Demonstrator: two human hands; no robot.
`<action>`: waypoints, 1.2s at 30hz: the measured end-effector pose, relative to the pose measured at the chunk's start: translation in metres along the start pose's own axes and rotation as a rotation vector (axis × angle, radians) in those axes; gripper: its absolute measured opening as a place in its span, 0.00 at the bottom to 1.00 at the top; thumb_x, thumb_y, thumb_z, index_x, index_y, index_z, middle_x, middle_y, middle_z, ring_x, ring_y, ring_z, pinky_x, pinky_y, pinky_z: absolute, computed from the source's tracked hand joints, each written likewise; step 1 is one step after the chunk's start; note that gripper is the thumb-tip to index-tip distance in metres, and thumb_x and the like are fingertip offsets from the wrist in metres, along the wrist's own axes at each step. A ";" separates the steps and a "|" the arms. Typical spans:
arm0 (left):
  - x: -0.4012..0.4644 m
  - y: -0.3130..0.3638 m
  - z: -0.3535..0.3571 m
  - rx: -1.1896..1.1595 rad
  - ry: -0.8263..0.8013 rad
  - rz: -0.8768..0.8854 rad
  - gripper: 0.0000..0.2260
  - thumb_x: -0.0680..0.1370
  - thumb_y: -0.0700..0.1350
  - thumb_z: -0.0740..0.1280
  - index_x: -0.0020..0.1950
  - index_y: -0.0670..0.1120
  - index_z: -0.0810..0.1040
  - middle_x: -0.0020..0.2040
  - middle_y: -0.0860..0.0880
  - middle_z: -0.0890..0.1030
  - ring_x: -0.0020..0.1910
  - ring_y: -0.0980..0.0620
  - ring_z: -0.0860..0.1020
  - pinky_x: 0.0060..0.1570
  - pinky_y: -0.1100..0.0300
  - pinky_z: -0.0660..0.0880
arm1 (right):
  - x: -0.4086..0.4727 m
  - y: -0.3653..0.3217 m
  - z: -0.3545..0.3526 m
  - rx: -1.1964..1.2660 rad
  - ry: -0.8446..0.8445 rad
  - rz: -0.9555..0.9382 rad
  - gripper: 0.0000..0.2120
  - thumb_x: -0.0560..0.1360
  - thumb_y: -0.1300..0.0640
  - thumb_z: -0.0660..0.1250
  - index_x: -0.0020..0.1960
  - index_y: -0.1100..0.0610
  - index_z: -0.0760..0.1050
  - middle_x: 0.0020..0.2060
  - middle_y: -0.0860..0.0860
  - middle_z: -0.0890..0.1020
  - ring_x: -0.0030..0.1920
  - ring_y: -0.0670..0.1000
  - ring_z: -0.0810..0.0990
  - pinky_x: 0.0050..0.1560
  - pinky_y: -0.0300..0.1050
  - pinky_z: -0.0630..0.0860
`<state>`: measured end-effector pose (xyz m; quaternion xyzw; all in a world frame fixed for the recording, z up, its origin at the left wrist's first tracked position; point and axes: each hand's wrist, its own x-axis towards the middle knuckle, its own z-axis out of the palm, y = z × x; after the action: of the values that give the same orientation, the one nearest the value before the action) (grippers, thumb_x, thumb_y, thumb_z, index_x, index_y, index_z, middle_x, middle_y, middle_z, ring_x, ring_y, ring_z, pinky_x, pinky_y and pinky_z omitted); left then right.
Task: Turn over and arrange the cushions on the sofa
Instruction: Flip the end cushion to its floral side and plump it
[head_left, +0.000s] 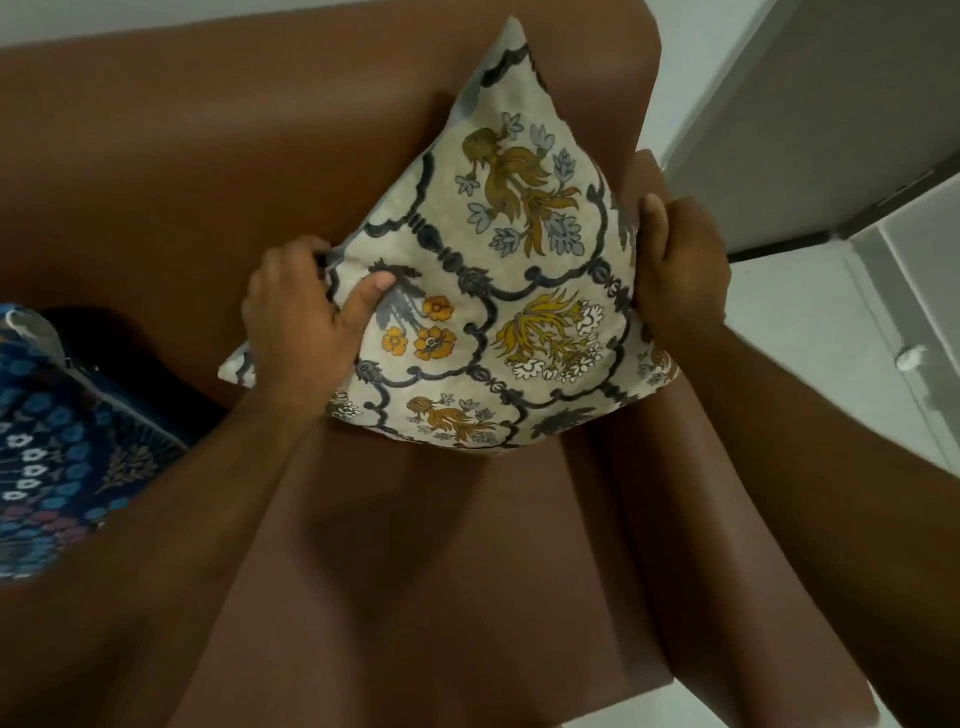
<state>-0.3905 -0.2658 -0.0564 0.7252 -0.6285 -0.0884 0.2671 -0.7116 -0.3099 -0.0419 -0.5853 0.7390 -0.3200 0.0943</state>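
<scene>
Both forearms reach in from six o'clock; the left hand (301, 317) pinches the cream floral cushion (498, 291) at nine o'clock, the right hand (680, 270) clamps its three o'clock edge. It stands against the sofa (182, 156) corner. Released unevenly, it may flop toward the blue cushion (57, 441).

Cream cushion (498, 280) printed with ochre and pale-blue flowers inside dark scalloped lattice; propped upright on one edge, top corner against brown sofa (182, 156) backrest, by the right armrest. Blue cushion (57, 441) with white and pink flowers, at far left on the seat, apparently lying tilted, partly cut off by frame edge.
</scene>
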 end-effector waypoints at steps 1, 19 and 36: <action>-0.011 0.006 -0.007 -0.038 0.076 0.038 0.45 0.74 0.78 0.52 0.69 0.39 0.71 0.65 0.37 0.75 0.66 0.35 0.72 0.64 0.46 0.67 | -0.007 -0.005 -0.006 0.074 0.096 -0.035 0.31 0.82 0.33 0.47 0.50 0.59 0.74 0.45 0.52 0.76 0.49 0.52 0.76 0.44 0.50 0.69; -0.026 0.023 0.023 0.109 -0.079 0.264 0.51 0.70 0.79 0.59 0.81 0.47 0.52 0.71 0.34 0.71 0.65 0.32 0.73 0.58 0.36 0.72 | -0.039 0.049 -0.002 0.033 -0.152 -0.234 0.26 0.81 0.36 0.55 0.61 0.58 0.73 0.50 0.55 0.81 0.48 0.54 0.78 0.45 0.47 0.69; -0.051 0.017 0.043 0.379 0.027 0.553 0.49 0.75 0.77 0.56 0.82 0.52 0.35 0.78 0.29 0.61 0.78 0.30 0.55 0.69 0.22 0.52 | -0.074 0.012 0.014 -0.232 -0.002 -0.509 0.35 0.80 0.31 0.47 0.78 0.52 0.57 0.76 0.62 0.65 0.76 0.62 0.64 0.73 0.63 0.62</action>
<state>-0.4352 -0.2298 -0.0951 0.5650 -0.8032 0.1155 0.1493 -0.6922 -0.2449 -0.0775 -0.7591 0.6000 -0.2461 -0.0562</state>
